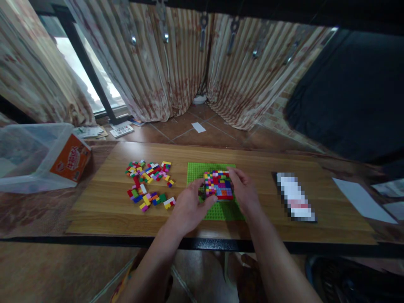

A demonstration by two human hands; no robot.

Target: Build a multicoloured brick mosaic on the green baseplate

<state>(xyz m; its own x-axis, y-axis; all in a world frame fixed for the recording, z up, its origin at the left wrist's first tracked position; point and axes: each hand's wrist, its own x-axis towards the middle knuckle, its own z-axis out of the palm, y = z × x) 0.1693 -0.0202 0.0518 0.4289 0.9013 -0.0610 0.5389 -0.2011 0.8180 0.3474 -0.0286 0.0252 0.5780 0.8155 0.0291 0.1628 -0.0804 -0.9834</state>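
A many-coloured block of toy building bricks (218, 185) sits over the middle of a green studded baseplate (195, 168). My left hand (191, 206) grips its left side, with the thumb along the near edge and the fingers at the far left corner. From the right, my right hand (244, 189) holds the block's right edge, its fingertips at the far right corner. Whether the block is pressed onto the studs or held just above them, I cannot tell. Loose toy bricks (151, 172) lie in a spread pile left of the baseplate.
A wooden tabletop (104, 202) carries all this. Right of the baseplate lies a phone (295, 197) with a blurred screen, and beyond it a white paper sheet (362, 198). A clear plastic bin (38, 155) with an orange label stands at the left. Striped curtains (176, 63) hang behind.
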